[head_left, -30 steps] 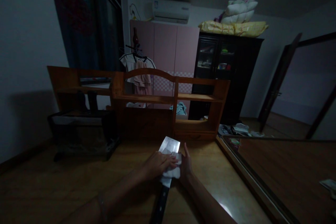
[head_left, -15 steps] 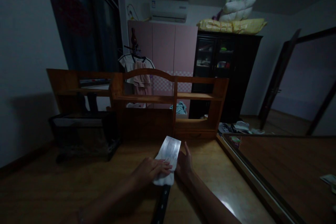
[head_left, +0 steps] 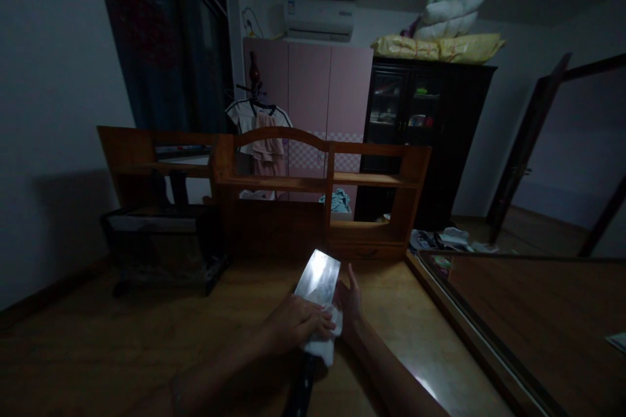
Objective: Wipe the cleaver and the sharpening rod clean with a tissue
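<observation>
A cleaver point(head_left: 320, 272) with a broad shiny blade tilts away from me, its black handle point(head_left: 302, 386) pointing back toward my body. Over the lower part of the blade lies a crumpled white cloth point(head_left: 320, 346), possibly a wipe. My left hand point(head_left: 300, 320) presses that cloth onto the blade, fingers bent together over it. At the blade's right edge, my right hand point(head_left: 350, 303) supports the cleaver from behind. One of its digits points up; the other fingers are largely hidden by the blade and cloth.
Beneath my hands is a wooden tabletop point(head_left: 244, 365). A dark knife rack point(head_left: 161, 247) stands at the left with handles sticking up. A wooden shelf unit point(head_left: 278, 184) runs along the back. To the right, a raised edge point(head_left: 454, 326) borders a brown surface point(head_left: 538, 300).
My left hand has slid right and slightly down the blade, and the cloth has bunched toward the handle and right edge. The blade now catches brighter light. The view has shifted slightly.
</observation>
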`<state>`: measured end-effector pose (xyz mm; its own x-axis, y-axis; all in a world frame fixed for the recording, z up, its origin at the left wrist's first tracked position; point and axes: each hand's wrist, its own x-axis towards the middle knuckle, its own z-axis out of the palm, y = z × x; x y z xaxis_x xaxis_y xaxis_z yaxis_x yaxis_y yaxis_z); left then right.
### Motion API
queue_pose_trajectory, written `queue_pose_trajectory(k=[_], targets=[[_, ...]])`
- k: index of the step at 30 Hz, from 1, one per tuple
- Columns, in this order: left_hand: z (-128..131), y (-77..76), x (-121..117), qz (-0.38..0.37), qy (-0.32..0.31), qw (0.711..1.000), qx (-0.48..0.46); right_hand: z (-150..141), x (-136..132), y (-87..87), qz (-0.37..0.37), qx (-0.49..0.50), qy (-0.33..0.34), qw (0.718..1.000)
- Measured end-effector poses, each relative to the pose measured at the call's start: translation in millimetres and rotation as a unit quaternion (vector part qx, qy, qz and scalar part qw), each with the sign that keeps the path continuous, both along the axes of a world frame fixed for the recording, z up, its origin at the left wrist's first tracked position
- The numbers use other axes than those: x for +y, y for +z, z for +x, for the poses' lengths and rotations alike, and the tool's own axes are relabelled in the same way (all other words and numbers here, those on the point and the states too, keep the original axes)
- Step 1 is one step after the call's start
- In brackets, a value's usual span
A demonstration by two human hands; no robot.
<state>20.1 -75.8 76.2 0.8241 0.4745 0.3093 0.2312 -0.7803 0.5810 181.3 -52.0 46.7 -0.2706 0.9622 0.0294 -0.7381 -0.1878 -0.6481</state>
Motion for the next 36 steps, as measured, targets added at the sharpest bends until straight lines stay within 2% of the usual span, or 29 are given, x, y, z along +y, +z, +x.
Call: queue_pose_trajectory(k=[5,12,15,20,25,30,36], targets=[[-6,5.1,-2,0.031,-0.016,0.999,0.014,-2,-2,1.1,-0.003,0.023,-0.002,1.0],[-13,3.9,4,0.064,-0.013,0.998,0.017,-6,3,-4.0,0.008,0.07,-0.001,0.997],[-20,7.3,16,0.073,0.012,0.997,0.013,-7,1,-2.4,0.007,0.076,0.011,0.997],[-28,15.6,39,0.078,0.097,0.992,-0.005,-9,-3,5.4,0.039,0.101,0.042,0.993],[-10,15.3,49,0.104,0.131,0.985,0.027,-10,4,-2.1,0.024,0.115,0.01,0.993],[15,18.8,44,0.138,0.13,0.98,0.063,-7,9,-8.7,-0.019,0.131,-0.014,0.991],[14,23.7,32,0.158,0.139,0.975,0.066,-6,5,-4.5,-0.021,0.109,-0.008,0.994]])
